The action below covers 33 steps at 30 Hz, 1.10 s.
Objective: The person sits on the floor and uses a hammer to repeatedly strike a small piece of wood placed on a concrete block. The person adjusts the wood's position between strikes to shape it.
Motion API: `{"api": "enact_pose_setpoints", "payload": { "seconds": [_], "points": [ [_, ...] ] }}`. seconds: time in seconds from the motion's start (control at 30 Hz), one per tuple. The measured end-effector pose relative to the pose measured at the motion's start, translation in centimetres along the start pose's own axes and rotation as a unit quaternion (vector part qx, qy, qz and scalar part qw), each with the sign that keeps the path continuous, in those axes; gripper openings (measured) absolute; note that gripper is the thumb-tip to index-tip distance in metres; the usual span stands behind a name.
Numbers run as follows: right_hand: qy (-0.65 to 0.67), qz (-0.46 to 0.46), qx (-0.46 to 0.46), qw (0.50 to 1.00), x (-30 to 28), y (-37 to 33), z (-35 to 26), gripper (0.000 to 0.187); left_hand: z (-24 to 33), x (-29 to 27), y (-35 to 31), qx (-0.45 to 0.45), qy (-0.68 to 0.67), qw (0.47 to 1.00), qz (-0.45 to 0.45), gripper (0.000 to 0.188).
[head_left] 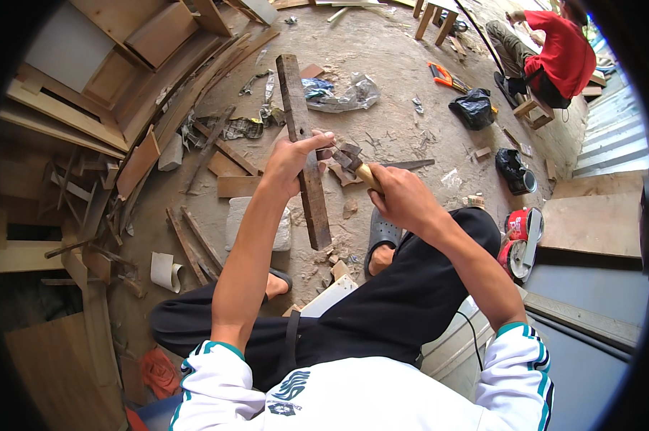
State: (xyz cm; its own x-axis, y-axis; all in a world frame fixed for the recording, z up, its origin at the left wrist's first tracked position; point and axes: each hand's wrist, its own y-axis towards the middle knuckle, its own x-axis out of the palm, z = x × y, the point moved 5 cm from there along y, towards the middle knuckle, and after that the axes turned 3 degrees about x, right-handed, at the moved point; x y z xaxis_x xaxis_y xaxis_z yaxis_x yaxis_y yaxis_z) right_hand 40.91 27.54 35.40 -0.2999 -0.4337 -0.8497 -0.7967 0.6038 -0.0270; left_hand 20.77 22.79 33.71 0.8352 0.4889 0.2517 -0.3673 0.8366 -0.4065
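White sleeves reach up to mid-frame, where the left hand (290,161) grips a dark wooden plank (303,147) standing tilted on the dirt floor (396,72); the right hand (403,197) is closed around a wooden-handled hatchet (357,167) against the plank.

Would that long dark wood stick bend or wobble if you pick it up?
Probably not. The long dark plank looks thick and straight, and the left hand holds it near the middle without it sagging, so it seems stiff. Its flat sides mean it likely won't roll. It may feel rough, since the surface looks worn.
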Motion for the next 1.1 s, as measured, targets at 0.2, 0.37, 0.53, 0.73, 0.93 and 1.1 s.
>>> {"api": "enact_pose_setpoints", "payload": {
  "seconds": [0.2,0.37,0.53,0.73,0.93,1.1],
  "points": [
    [-0.061,-0.047,0.024,0.997,-0.8,0.9,2.4,0.024,-0.6,2.2,1.7,0.004,0.078,0.997,0.011,0.024],
    [-0.078,-0.018,0.034,0.996,0.6,1.4,5.6,0.022,-2.4,2.8,4.6,0.003,0.134,0.991,-0.007,0.023],
    [-0.114,-0.083,0.096,0.985,1.4,2.6,8.1,0.015,-5.2,4.3,7.3,0.048,0.207,0.977,0.009,0.018],
    [-0.146,-0.167,0.174,0.960,1.8,1.5,13.4,0.015,-9.3,6.0,12.0,0.005,0.211,0.976,0.047,0.017],
    [-0.129,-0.222,0.205,0.945,1.8,0.2,16.7,0.015,-18.7,6.6,21.1,-0.084,0.192,0.975,0.070,0.021],
    [-0.091,-0.212,0.187,0.955,1.5,0.7,14.9,0.016,-22.5,5.4,26.2,-0.052,0.196,0.979,0.037,0.039]
  ]
}}
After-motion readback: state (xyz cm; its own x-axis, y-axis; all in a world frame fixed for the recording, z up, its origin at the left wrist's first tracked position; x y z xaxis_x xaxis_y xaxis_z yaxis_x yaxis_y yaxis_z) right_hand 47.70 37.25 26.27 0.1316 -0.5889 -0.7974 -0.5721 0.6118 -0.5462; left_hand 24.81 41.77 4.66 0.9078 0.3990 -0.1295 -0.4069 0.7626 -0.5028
